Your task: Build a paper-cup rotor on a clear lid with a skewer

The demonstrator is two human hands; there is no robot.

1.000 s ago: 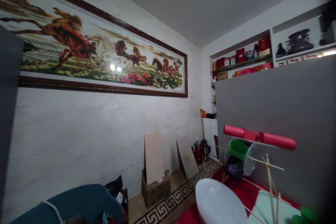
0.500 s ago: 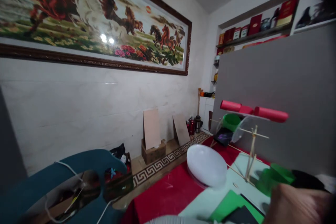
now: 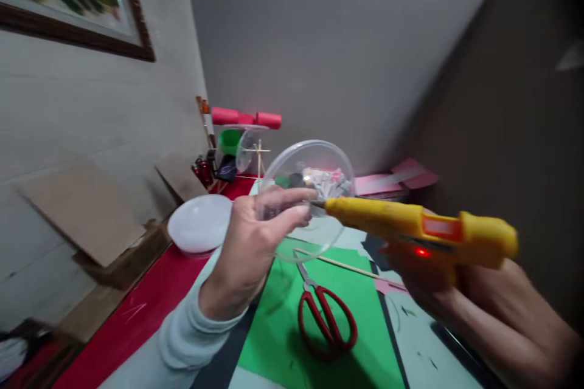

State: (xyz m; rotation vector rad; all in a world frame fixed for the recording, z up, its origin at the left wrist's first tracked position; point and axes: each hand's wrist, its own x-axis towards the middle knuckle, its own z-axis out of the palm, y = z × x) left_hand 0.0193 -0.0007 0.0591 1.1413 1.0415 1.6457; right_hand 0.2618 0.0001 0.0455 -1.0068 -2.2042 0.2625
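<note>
The grey board [image 3: 337, 61] fills the back of the view, and everything else sits in front of it. Below it runs the bench [image 3: 150, 310], red-covered on its left side, with a green sheet [image 3: 360, 316] spread across the middle. Left of that sheet, a white bowl [image 3: 199, 231] rests upside down on the red cover. Now to the action above the green sheet: the right hand [image 3: 438, 273] is wrapped shut around the grip of a yellow glue gun [image 3: 410, 228], whose red light is glowing. Its nozzle points left and meets the rim of a clear plastic dome [image 3: 310, 194]. The left hand [image 3: 255, 237] pinches that dome at its near edge, thumb and fingers closed on the rim, holding it tilted up above the sheet. Small bits, grey and red, show through the dome, though whether they lie inside it or behind it is hard to tell. No glue bead is visible at the nozzle, so by the look of it the gluing is only at its start. On the green sheet, just under the dome, lie red scissors [image 3: 326, 319], blades shut, and a thin wooden stick [image 3: 337, 264].
</note>
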